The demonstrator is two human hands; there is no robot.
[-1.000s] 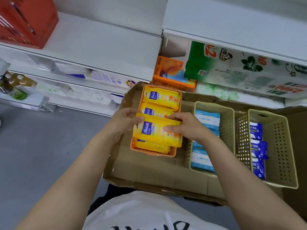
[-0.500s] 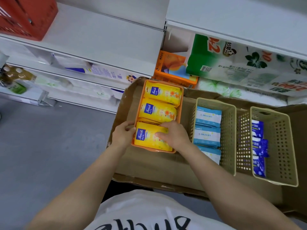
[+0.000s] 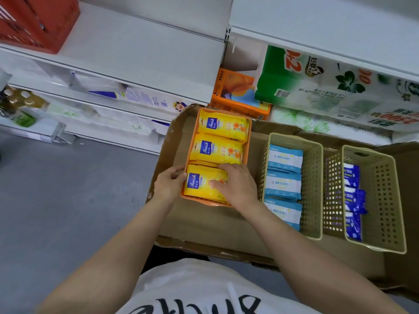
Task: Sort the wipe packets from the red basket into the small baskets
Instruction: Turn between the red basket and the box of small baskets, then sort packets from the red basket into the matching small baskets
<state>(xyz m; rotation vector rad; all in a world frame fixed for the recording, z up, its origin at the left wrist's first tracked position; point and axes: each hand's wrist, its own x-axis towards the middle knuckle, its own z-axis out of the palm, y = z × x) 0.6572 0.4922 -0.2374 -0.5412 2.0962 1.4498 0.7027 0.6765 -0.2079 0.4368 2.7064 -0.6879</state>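
Yellow wipe packet (image 3: 205, 184) lies at the near end of the orange basket (image 3: 248, 141). Right hand (image 3: 235, 185) presses it, fingers flat; left hand (image 3: 169, 185) grips its left edge.

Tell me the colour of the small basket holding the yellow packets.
Orange, seen in the head view; the other two baskets are beige.

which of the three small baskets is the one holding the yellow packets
The orange basket, leftmost in the cardboard tray. The two beige baskets to its right hold light blue and dark blue packets. Both hands are on its nearest yellow packet.
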